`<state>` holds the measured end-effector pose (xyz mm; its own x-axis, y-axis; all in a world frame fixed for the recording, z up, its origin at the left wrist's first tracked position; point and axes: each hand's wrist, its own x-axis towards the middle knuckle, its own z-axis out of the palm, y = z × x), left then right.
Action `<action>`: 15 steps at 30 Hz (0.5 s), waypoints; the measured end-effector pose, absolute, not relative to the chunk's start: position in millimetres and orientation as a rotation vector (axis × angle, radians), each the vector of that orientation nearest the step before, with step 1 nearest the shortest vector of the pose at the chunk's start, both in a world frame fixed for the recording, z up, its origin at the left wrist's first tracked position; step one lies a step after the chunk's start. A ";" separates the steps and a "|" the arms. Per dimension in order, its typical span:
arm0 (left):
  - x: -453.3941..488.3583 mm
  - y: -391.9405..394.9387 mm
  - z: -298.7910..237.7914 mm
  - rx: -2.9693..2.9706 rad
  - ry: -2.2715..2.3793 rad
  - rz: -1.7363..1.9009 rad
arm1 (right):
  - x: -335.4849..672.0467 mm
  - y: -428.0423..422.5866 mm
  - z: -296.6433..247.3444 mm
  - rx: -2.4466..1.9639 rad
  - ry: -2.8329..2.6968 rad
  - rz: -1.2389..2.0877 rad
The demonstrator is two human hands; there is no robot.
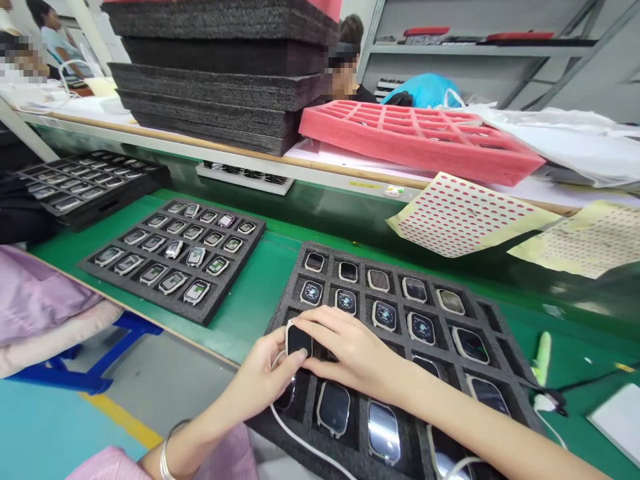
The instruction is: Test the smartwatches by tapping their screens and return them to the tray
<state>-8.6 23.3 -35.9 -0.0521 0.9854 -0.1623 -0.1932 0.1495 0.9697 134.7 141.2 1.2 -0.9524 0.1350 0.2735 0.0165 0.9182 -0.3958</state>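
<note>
A smartwatch body (299, 339) with a dark screen and no strap is held just above the near-left part of a black foam tray (295, 293). My left hand (263, 370) grips its left and lower side, the thumb lying across the screen. My right hand (350, 347) has its fingers closed on the watch's top and right edges. From beside my left fingers a white cable (305, 443) runs down over the tray; its end is hidden. Several more watch bodies sit in the tray's compartments, some with lit dials (385, 315), some dark.
Left of me lies another foam tray (223, 303) of watches, with a further tray (90, 180) beyond it. The shelf above bears stacked black foam (215, 93) and a red foam tray (415, 143). Dotted sticker sheets (460, 213) hang from its edge. Other people sit beyond.
</note>
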 end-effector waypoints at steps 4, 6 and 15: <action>-10.3 21.7 -33.6 0.910 1.154 1.214 | 135.4 137.5 -5.9 -0.142 -2.674 0.746; -10.3 21.0 -32.6 0.891 1.139 1.192 | 135.3 136.9 -5.6 -0.145 -2.664 0.846; -10.7 20.7 -30.7 0.875 1.133 1.151 | 136.2 136.6 -3.9 -0.143 -2.631 0.899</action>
<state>-10.7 20.7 -30.7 0.0233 0.9756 -0.2182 -0.2336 0.2176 0.9477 136.2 136.6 -3.9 -0.9316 0.2071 0.2988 -0.0192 0.7928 -0.6092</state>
